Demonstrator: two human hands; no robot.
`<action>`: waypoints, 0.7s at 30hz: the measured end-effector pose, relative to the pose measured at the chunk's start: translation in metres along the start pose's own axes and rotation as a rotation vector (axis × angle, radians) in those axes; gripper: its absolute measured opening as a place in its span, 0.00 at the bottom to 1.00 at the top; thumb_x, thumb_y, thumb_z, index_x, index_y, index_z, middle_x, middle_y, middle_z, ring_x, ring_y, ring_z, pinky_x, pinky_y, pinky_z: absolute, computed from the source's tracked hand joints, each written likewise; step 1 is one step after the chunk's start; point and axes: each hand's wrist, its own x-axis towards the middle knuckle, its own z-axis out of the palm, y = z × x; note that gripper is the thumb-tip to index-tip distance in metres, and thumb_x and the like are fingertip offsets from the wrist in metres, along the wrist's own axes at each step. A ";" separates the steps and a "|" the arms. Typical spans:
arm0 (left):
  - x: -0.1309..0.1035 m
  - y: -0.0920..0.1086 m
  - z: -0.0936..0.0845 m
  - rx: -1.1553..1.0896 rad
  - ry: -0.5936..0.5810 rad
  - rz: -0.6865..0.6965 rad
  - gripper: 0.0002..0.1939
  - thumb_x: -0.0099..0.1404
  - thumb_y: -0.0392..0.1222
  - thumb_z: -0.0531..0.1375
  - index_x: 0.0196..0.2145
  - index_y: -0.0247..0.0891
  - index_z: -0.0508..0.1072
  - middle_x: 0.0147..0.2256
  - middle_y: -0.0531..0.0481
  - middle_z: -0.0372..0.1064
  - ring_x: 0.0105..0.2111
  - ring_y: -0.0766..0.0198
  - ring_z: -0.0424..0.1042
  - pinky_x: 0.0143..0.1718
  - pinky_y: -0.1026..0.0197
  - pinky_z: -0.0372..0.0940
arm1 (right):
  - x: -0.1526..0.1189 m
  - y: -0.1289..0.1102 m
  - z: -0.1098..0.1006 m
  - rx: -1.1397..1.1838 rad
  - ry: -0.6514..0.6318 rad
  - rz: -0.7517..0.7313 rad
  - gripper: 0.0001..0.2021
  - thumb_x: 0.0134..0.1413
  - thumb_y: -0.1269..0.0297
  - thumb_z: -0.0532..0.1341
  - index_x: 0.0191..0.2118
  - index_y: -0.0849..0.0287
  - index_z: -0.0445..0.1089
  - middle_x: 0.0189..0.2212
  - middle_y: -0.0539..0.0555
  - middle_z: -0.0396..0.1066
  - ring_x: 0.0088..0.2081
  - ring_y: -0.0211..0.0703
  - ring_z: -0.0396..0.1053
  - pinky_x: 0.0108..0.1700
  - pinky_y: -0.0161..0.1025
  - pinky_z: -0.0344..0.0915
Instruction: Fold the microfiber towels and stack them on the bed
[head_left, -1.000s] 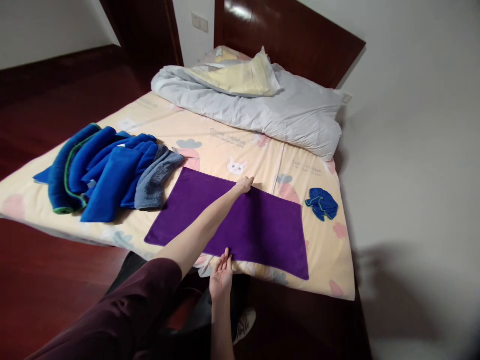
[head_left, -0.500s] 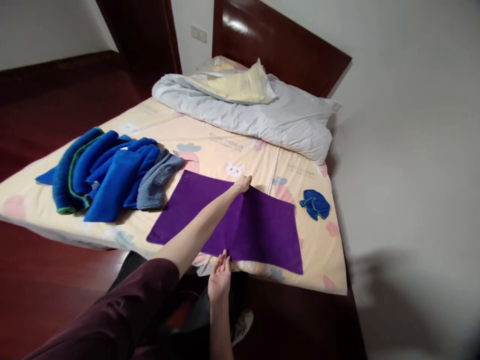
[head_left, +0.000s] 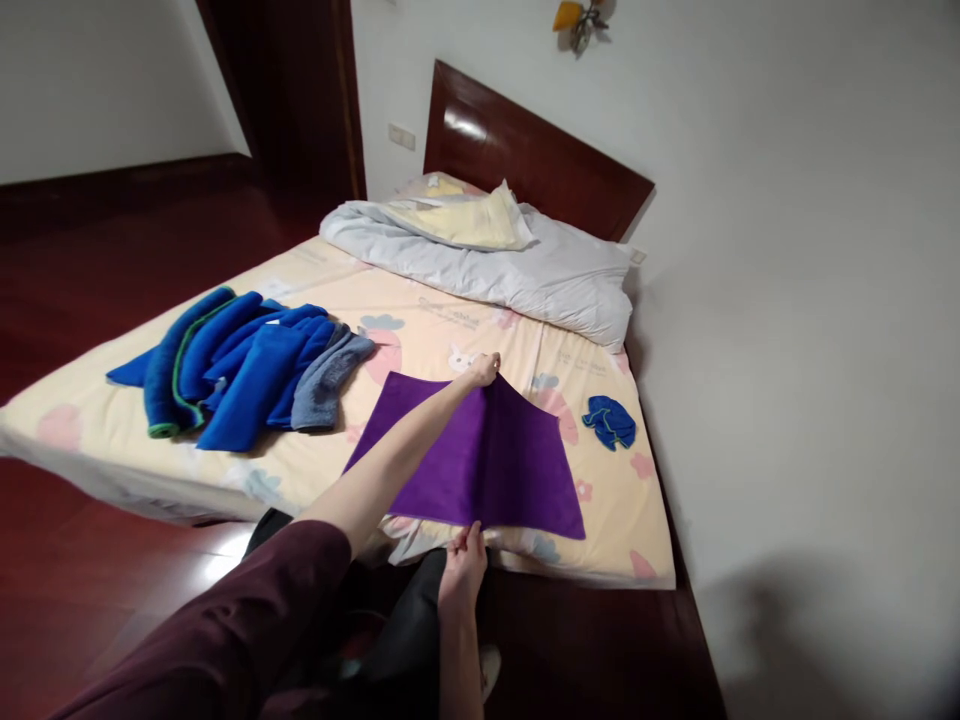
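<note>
My left hand (head_left: 486,369) holds the 12 o'clock edge of the purple rectangular cloth (head_left: 525,470), and my right hand (head_left: 464,560) pinches its 6 o'clock edge. The hands are apart, with a raised fold between them. This cloth is on the cream patterned bed (head_left: 292,285). From it, the blue and grey fabric pile (head_left: 255,370) lies at 10 o'clock, the small green-edged blue cloth (head_left: 612,422) at 3, the rumpled white quilt (head_left: 450,262) at 12.
</note>
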 end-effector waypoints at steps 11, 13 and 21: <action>-0.061 0.014 -0.068 -0.280 0.111 0.050 0.15 0.69 0.30 0.56 0.52 0.32 0.71 0.36 0.43 0.79 0.30 0.63 0.79 0.36 0.64 0.72 | 0.007 -0.145 -0.016 -0.314 0.175 -0.411 0.28 0.47 0.33 0.67 0.28 0.56 0.65 0.22 0.43 0.60 0.29 0.36 0.62 0.34 0.33 0.62; -0.065 0.010 -0.080 -0.429 0.154 0.055 0.13 0.68 0.30 0.57 0.50 0.32 0.72 0.36 0.43 0.78 0.30 0.63 0.79 0.36 0.62 0.74 | 0.017 -0.172 -0.014 -0.341 0.161 -0.481 0.30 0.44 0.31 0.67 0.28 0.57 0.66 0.23 0.44 0.62 0.29 0.36 0.62 0.34 0.33 0.63; -0.081 0.017 -0.138 -0.917 0.237 0.099 0.11 0.67 0.32 0.65 0.47 0.30 0.72 0.29 0.53 0.72 0.27 0.69 0.77 0.45 0.58 0.76 | 0.049 -0.275 0.010 -0.384 0.071 -0.777 0.30 0.43 0.31 0.67 0.27 0.57 0.65 0.22 0.46 0.65 0.31 0.37 0.66 0.35 0.33 0.65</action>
